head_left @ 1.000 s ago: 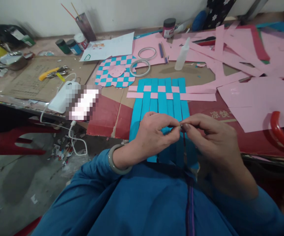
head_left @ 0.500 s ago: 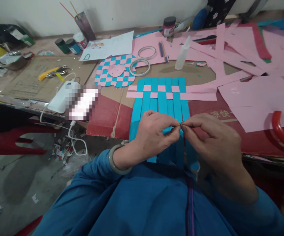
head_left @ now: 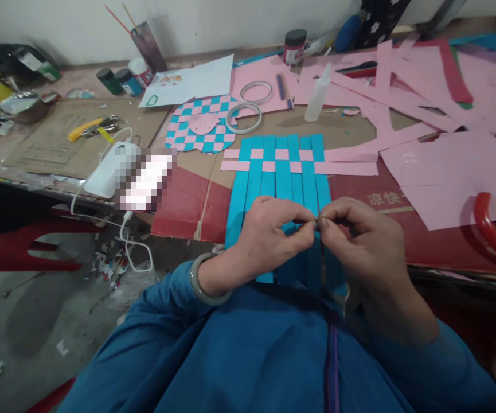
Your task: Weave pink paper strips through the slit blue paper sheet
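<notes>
My left hand [head_left: 276, 232] and my right hand [head_left: 359, 238] meet fingertip to fingertip, each in a pinch. Whatever lies between the fingertips is too small to make out. Both hover over a sheet of blue paper [head_left: 282, 192] cut into long strips, its near end by my body. Two pink strips [head_left: 346, 168] are woven across the far end of the blue ones, their right ends sticking out. Behind that lies a rounded blue-and-pink woven piece [head_left: 200, 123] with a pink paper shape on it.
Two tape rolls [head_left: 244, 119], a glue bottle [head_left: 319, 94] and pencils [head_left: 288, 92] lie beyond the weaving. Pink paper [head_left: 454, 178] and red-handled scissors [head_left: 486, 226] are at right. At left are a cabled white power bank [head_left: 112, 169], a blurred-out bright screen [head_left: 148, 180] and a yellow-handled tool [head_left: 85, 129].
My right hand has turned and drawn in a little, its wrist shifting left and its fingertips slightly right. My left hand has hardly moved. The papers lie as before.
</notes>
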Demonstrator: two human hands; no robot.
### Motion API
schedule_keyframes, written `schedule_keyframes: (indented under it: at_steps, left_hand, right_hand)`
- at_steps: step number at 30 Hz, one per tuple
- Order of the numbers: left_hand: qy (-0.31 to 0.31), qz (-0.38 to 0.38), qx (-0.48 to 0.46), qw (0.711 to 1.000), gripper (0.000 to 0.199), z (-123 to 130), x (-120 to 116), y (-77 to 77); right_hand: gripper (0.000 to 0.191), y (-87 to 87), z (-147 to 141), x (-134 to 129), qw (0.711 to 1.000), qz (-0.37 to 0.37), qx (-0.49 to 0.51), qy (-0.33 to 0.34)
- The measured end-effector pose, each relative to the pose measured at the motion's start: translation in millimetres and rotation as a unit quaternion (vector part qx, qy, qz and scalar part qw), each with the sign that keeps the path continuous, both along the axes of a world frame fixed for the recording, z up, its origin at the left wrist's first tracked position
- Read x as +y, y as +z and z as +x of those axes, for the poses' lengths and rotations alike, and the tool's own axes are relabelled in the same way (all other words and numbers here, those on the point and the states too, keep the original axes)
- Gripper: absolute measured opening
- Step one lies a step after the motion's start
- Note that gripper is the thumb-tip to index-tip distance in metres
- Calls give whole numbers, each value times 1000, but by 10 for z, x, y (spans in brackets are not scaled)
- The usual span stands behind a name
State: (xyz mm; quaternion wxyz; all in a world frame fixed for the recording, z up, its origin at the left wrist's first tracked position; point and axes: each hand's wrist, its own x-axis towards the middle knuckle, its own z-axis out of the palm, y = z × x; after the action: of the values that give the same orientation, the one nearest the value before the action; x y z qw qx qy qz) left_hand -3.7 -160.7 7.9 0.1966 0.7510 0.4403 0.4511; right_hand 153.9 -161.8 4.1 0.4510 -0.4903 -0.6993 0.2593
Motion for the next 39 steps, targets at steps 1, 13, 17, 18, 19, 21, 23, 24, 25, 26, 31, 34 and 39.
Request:
schedule_keyframes:
  at_steps: [1, 13, 17, 18, 19, 21, 23, 24, 25, 26, 31, 34, 39]
  left_hand:
    - [-2, -13, -14, 1000, 16, 3, -1, 5]
    - [-35, -164, -124, 978, 13, 24, 13, 14]
    - [-38, -184, -155, 970, 12, 32, 8, 4]
    - [-40, -187, -161, 968, 12, 31, 7, 1]
    - [-42, -192, -165, 967, 12, 29, 6, -1]
    - [-47, -203, -168, 963, 11, 19, 6, -3]
    - [-50, -212, -167, 962, 11, 3, 8, -2]
    - [-52, -216, -165, 961, 11, -6, 10, 0]
    - [-54, -217, -163, 961, 11, -14, 12, 3]
    - [-56, -218, -163, 961, 12, -22, 14, 6]
    - [-65, -227, -164, 958, 14, -40, 22, 9]
    - [-56, -214, -160, 962, 13, -34, 27, -5]
    - [-48, -160, -146, 975, 12, -22, 27, -35]
  right_hand:
    - [13, -15, -4, -2, 999, -27, 24, -1]
    - [13, -93, -15, 35, 972, -136, 187, 39]
    - [12, -89, -23, 40, 969, -142, 197, 44]
    - [12, -87, -25, 39, 969, -145, 196, 44]
    - [12, -83, -27, 36, 969, -148, 192, 42]
    - [12, -72, -30, 22, 973, -147, 172, 32]
    - [12, -54, -31, 1, 981, -128, 143, 17]
    - [12, -44, -32, -10, 986, -113, 126, 9]
    - [12, -35, -32, -20, 989, -99, 109, 2]
    - [12, -26, -32, -28, 992, -86, 92, -1]
    - [13, -9, -29, -40, 999, -29, 26, 4]
    - [14, 0, -33, -36, 1000, 13, -2, 18]
    - [14, 23, -51, -41, 999, 37, -15, 17]
